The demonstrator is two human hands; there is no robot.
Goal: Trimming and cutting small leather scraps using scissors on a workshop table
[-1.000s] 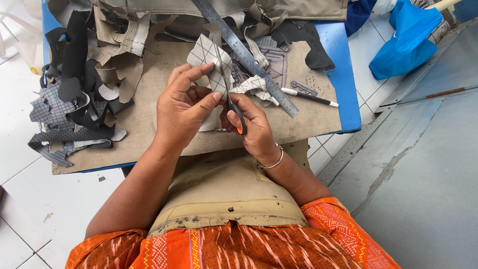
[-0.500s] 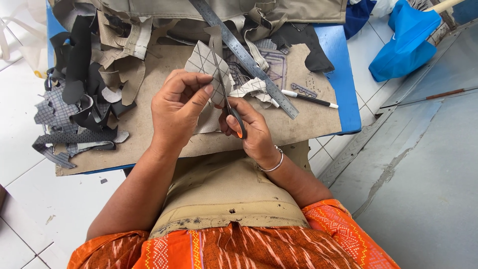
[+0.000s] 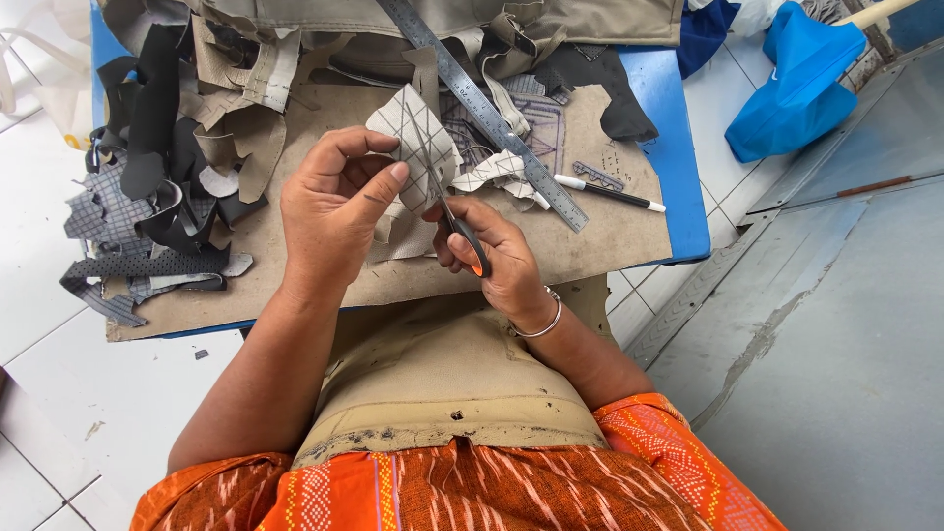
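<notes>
My left hand (image 3: 334, 202) pinches a grey piece of material (image 3: 418, 138) marked with a crossed grid of lines and holds it up over the board. My right hand (image 3: 497, 261) grips scissors (image 3: 462, 231) with an orange and black handle. The blades point up into the grey piece. A silver bracelet sits on my right wrist. Both hands hover above a brown cutting board (image 3: 295, 270) that lies on a blue table (image 3: 678, 177).
A long metal ruler (image 3: 487, 108) lies slantwise on the board, with a white pen (image 3: 610, 192) to its right. Black, grey and tan scraps (image 3: 167, 206) pile up at the left. Tan fabric is heaped at the back. A blue bag (image 3: 801, 84) lies on the tiled floor at right.
Both hands and the grey piece have shifted slightly up and left in view. The scissors have worked further into the piece.
</notes>
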